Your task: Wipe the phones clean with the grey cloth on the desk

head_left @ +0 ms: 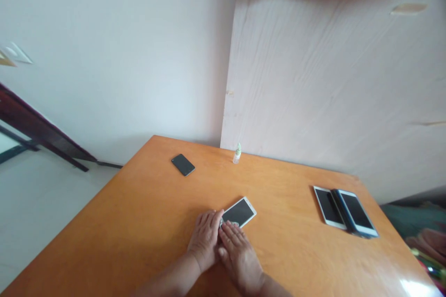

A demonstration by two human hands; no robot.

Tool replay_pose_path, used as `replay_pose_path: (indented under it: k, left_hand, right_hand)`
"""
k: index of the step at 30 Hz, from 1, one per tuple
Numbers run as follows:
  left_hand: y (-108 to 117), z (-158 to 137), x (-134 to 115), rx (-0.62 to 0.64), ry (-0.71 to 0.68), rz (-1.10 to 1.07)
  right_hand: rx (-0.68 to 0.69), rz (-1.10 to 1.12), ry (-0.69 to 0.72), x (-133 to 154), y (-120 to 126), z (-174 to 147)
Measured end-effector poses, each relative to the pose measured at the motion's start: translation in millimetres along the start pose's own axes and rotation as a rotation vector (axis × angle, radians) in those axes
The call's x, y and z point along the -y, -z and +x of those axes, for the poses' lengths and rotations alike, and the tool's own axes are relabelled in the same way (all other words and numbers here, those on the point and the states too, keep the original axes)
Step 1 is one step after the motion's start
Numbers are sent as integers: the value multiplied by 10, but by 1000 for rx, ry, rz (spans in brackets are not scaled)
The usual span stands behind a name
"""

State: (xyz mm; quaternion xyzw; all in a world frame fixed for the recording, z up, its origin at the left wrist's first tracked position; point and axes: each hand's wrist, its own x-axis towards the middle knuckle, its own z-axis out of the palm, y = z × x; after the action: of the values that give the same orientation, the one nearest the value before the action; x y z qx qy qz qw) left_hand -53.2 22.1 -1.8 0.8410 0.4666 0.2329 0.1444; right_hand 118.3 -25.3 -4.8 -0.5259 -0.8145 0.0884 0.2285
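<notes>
A white phone (243, 212) with a dark screen lies face up near the front middle of the table, tilted to the right. My left hand (205, 237) rests at its near left end, fingers together and curled against the edge. Over the phone's near end lies my right hand (240, 256), its fingers pressed together and pointing forward. Under those fingertips shows a bit of something pale and greyish (234, 223), possibly cloth; most of it is hidden. The two hands touch or nearly touch each other.
On the orange-brown wooden table (139, 222) lie a black phone (183, 164) at the back left, a small spray bottle (237, 154) upright by the wall, and at the right a white phone (329, 207) beside a blue-edged phone (357, 213). Another person's hand (430, 241) appears blurred at far right.
</notes>
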Motion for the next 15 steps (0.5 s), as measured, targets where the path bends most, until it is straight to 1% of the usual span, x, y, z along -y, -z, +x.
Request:
replay_pose_path:
  k: [2,4,5,6,7,8,11,12,13,14,15]
  left_hand:
    - [8,7,-17,-8,7,-1]
    - [13,15,-34,-16,15,6]
    - [12,16,-38,-19,20,11]
    - [9,15,-37,-22,25,13]
    - [2,11,-32,-25,26,12]
    - [-7,5,-22,-26,24,8]
    - [-35,-16,9,-27,5,-7]
    - [-41,-20,13,-32,4,-10]
    - [-45,-20,14,-39,6,-10]
    - [-46,-19,10,-48,10,-10]
    - [-45,-15,4,-57,13,-8]
  right_hand:
    - [-36,-18,-67,-130,39,46]
    - [-108,-68,-203,-283,65,123]
    - [-139,-91,-255,-324,64,154]
    - [-151,-107,-274,-326,53,170]
    - [-141,-113,-253,-291,34,169]
    - [-114,-107,-197,-229,10,153]
    - [20,-45,46,-46,-30,85]
    - [45,-31,88,-38,-23,84]
    - [50,-29,88,-65,-6,102]
    - [34,-42,49,-119,17,139]
    - [4,-66,-19,-185,40,188]
